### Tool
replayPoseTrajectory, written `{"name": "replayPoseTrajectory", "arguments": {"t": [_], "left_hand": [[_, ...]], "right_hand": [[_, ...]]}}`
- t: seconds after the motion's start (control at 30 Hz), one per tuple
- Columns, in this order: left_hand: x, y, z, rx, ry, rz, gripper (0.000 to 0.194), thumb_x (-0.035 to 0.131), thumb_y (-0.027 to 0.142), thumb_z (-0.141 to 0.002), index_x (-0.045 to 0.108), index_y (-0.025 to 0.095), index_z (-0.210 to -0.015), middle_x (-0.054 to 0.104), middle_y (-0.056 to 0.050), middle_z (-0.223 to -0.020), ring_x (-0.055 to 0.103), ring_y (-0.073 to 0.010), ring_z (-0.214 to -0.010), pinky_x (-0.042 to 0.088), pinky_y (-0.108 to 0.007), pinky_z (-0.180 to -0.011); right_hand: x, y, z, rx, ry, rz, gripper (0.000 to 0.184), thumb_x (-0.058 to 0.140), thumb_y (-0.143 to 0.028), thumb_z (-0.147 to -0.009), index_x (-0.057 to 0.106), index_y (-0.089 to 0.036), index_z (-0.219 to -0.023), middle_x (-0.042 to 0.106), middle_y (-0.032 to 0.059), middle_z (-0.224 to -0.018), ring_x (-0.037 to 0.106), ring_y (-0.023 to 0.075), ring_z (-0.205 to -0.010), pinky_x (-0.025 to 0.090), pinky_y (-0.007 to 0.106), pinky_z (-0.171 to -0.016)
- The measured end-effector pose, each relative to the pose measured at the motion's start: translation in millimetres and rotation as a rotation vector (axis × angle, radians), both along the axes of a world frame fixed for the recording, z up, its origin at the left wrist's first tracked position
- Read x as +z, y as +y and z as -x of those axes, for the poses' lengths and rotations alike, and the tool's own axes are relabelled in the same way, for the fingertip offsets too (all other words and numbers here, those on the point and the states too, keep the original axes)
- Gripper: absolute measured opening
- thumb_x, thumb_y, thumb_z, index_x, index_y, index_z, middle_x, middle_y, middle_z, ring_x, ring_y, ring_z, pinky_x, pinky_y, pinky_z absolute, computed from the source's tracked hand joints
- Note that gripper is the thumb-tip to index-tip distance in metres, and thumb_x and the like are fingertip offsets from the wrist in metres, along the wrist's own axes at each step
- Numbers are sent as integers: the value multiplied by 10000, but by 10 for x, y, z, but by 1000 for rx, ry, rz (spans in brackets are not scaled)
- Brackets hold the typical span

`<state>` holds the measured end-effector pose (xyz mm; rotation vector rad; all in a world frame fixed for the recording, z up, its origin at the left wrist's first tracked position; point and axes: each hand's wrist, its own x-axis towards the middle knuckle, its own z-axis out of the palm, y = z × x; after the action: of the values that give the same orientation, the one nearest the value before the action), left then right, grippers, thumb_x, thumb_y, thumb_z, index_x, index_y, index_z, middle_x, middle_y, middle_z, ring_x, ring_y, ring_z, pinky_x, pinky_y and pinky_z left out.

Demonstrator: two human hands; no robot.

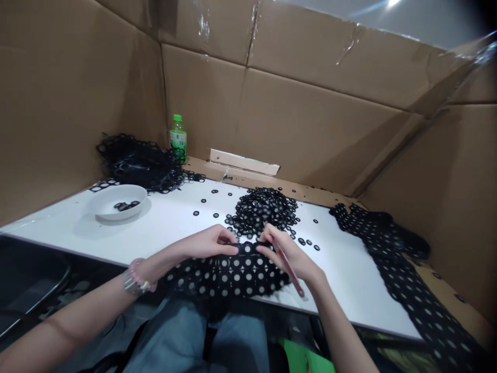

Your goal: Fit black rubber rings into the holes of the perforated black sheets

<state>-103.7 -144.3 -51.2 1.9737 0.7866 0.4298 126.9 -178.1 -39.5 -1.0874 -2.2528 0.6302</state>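
Note:
A black sheet with rows of pale round spots (pixel 229 277) hangs over the front table edge above my lap. My left hand (pixel 212 241) pinches its upper edge between thumb and fingers. Just to the right, my right hand (pixel 285 248) is closed on the same edge, with one pale spot between the two thumbs. A slim red tool (pixel 289 269) lies across the right palm, its lower end pointing toward me; its kind is unclear. Right beyond both hands is a heap of small black rings (pixel 266 207).
A white bowl (pixel 103 207) holding several rings stands at left. Behind it are a tangle of black scraps (pixel 135 163) and a green-capped bottle (pixel 178 137). More spotted sheet (pixel 404 274) drapes down the right side. Cardboard walls (pixel 310 114) enclose the white table (pixel 171 223); loose rings lie about.

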Motion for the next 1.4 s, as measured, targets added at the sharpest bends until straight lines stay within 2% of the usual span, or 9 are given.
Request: {"name": "replayPoseTrajectory", "arguments": {"t": [0.27,0.37,0.43,0.5,0.6,0.67,0.8,1.0,1.4], "left_hand": [[-276,77,-377,-17,68,-166,250,527,342,-780,634,128,-708,571,12,-621,458,-116,-585,330,-195,-547],[-354,109,-390,-13,84,-188,234,512,317,-788,644,134,-727,614,-3,-667,495,-127,-603,344,-207,-579],[-380,119,-376,-20,93,-189,238,489,304,-805,651,139,-750,645,-13,-710,528,-135,-631,356,-210,-606],[-386,124,-355,-25,103,-188,249,473,298,-817,656,139,-759,664,-22,-737,549,-142,-653,364,-213,-624],[-367,120,-322,-4,151,-190,267,472,315,-820,656,136,-746,659,-22,-694,544,-141,-619,361,-214,-597],[-349,114,-303,14,178,-195,270,479,326,-817,658,138,-744,654,-17,-675,540,-137,-603,359,-211,-581],[-334,116,-277,24,167,-181,266,502,343,-807,667,143,-751,652,-10,-667,535,-132,-592,359,-206,-573],[-376,153,-253,12,129,-141,285,470,343,-834,654,152,-730,625,3,-643,514,-125,-579,344,-202,-552],[-437,179,-256,7,109,-97,273,457,317,-834,625,140,-713,586,4,-629,490,-122,-587,341,-204,-565]], "right_hand": [[-80,-121,-321,-236,48,26,264,544,-299,-793,314,-227,-686,525,-38,-644,442,117,-552,357,242,-563],[-43,-143,-237,-428,356,-29,255,408,-412,-868,360,-226,-701,554,-21,-574,515,142,-558,385,264,-581],[-27,-140,-78,-451,686,-2,299,238,-458,-908,414,-234,-816,531,-33,-525,492,135,-487,376,254,-524],[-83,-96,118,-426,1003,109,309,206,-474,-902,420,-252,-905,467,-65,-503,366,103,-377,286,217,-412],[-327,29,351,-431,1190,341,227,353,-419,-857,400,-232,-736,369,-93,-450,233,64,-338,150,183,-371],[-520,100,416,-484,1120,436,263,421,-411,-822,391,-214,-651,358,-95,-386,227,57,-326,136,183,-366],[-718,123,399,-504,899,404,308,511,-411,-797,374,-210,-608,412,-91,-352,280,56,-308,160,189,-357],[-666,74,365,-529,649,289,361,557,-228,-734,297,-211,-484,375,-91,-344,356,66,-336,287,205,-411],[-630,62,424,-499,402,181,315,507,-133,-668,267,-209,-478,324,-74,-426,326,90,-444,267,232,-468]]}}
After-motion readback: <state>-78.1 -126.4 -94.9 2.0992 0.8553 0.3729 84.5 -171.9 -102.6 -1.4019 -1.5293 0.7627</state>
